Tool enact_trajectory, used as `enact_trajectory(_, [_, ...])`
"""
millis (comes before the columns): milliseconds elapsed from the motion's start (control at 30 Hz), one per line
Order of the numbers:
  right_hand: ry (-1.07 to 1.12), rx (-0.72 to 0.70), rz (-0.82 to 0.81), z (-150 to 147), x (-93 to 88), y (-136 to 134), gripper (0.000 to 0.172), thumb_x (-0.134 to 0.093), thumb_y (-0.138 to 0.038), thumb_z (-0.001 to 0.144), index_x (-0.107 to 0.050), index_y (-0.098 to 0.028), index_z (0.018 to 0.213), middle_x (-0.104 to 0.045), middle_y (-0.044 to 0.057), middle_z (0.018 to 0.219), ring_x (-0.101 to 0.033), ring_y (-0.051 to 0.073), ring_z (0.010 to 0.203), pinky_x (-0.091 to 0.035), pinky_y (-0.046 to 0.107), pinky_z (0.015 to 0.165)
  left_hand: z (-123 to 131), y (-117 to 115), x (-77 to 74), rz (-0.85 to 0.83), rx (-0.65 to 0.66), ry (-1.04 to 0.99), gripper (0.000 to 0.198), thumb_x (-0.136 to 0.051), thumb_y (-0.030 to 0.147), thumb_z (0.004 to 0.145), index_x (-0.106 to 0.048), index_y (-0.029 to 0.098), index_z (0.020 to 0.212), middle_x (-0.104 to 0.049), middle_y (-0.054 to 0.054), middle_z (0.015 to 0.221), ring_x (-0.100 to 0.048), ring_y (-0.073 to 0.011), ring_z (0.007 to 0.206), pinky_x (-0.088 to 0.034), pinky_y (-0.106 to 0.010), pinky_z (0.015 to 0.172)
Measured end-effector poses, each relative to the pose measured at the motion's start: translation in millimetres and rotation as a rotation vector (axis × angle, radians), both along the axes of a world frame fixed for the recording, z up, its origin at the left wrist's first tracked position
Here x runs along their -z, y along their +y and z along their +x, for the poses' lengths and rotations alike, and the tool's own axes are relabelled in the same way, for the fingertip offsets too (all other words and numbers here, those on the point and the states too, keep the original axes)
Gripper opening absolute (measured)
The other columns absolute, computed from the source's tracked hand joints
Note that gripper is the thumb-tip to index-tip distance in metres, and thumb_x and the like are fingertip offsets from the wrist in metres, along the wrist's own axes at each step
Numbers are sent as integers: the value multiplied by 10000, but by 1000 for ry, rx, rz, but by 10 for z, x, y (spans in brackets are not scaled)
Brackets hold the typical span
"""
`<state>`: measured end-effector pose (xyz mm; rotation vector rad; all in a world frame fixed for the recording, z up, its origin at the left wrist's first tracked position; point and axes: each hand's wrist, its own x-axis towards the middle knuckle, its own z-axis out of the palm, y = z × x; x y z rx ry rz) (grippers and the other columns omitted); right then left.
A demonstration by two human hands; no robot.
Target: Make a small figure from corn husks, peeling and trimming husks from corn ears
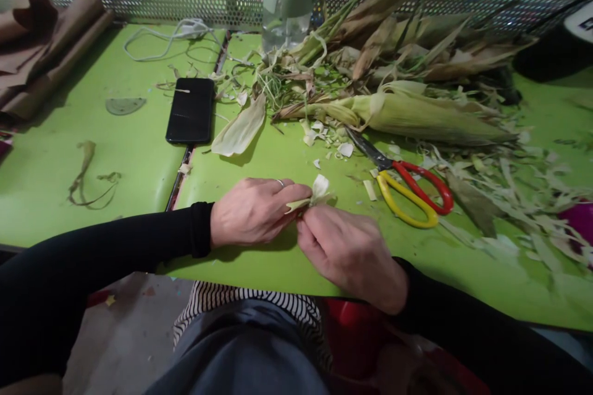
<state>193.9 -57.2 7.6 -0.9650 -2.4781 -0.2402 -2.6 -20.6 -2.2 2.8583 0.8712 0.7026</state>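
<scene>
Between my two hands, a small pale piece of corn husk point(319, 187) sticks up in petal-like flaps. My left hand point(254, 210) wears a ring and pinches the husk from the left. From the right, my right hand point(347, 250) is closed on its lower part, and its fingertips are partly hidden. Just beyond my hands lie scissors point(407, 188) with one red and one yellow handle. A loose flat husk leaf point(239, 128) rests farther back, left of the scissors. A whole husk bundle point(421, 114) lies behind the scissors.
A dark phone point(189, 111) lies on the green table point(139, 185). A green-topped bottle point(290, 0) stands at the back, near heaped dry husks point(393, 43). White cable point(171, 37) and brown paper point(50, 49) lie toward the back left. Husk scraps point(523, 197) cover the right side.
</scene>
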Motion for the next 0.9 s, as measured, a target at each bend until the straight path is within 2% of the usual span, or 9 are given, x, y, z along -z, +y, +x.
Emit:
enact_trajectory(133, [-6,3,13,-25,42,13,311,-459,-126,956,-507,-204,659,-484,-26,563,-438,123,530,-360,287,558,12,16,26,-76,-4,-11,265,-397,194,972,-602,131,1127,-724,-74,895,-647,-146,672,-483,-240,543])
enact_trajectory(200, [-1,8,22,-21,50,45,305,-471,-137,967,-519,-202,673,-508,-23,572,-449,123,532,-356,290,549,26,69,29,-186,-28,-56,277,-406,209,974,-624,128,1125,-732,-82,918,-666,-158,707,-516,-256,599])
enact_trajectory(267, [49,4,-31,13,31,99,302,-497,-193,989,-522,-203,688,-529,-22,587,-458,120,532,-355,288,543,35,154,15,-387,-36,-166,268,-438,240,978,-646,131,1109,-738,-83,960,-689,-167,794,-550,-278,712])
enact_trajectory(333, [187,7,-94,74,-13,171,298,-501,-303,1008,-531,-204,729,-569,-6,643,-499,128,578,-389,283,576,30,248,-11,-629,24,-323,243,-484,272,975,-660,131,1068,-731,-86,1027,-692,-168,898,-553,-290,824])
enact_trajectory(433, [378,72,-81,162,-73,289,273,-448,-405,1019,-586,-196,910,-674,74,884,-610,205,828,-467,346,754,-3,344,-43,-908,170,-523,227,-491,275,982,-641,120,1053,-703,-106,1084,-674,-167,984,-536,-294,895])
enact_trajectory(500, [350,95,-124,182,-74,346,266,-442,-409,1017,-591,-190,1037,-693,106,1002,-622,248,936,-470,395,811,-26,360,-46,-1017,225,-593,218,-488,270,986,-610,122,1090,-689,-104,1061,-668,-159,969,-532,-291,888])
enact_trajectory(667, [247,58,-390,139,-15,351,242,-428,-346,1030,-533,-202,867,-643,33,768,-568,170,662,-418,307,614,-23,307,-34,-1084,198,-593,246,-580,308,942,-567,128,1109,-645,-77,1029,-636,-135,886,-523,-277,841])
enact_trajectory(833, [180,-7,-442,117,-50,275,173,-411,-184,999,-492,-203,846,-581,2,711,-507,138,594,-371,275,557,33,225,-54,-1019,83,-579,286,-663,363,883,-534,143,1011,-615,-31,918,-611,-113,790,-518,-242,722])
enact_trajectory(900, [172,-49,-448,111,-68,247,182,-412,-154,980,-480,-208,820,-563,-6,692,-497,133,587,-372,270,558,44,186,-70,-988,44,-574,371,-660,377,887,-506,143,1130,-587,0,840,-572,-95,686,-476,-211,605])
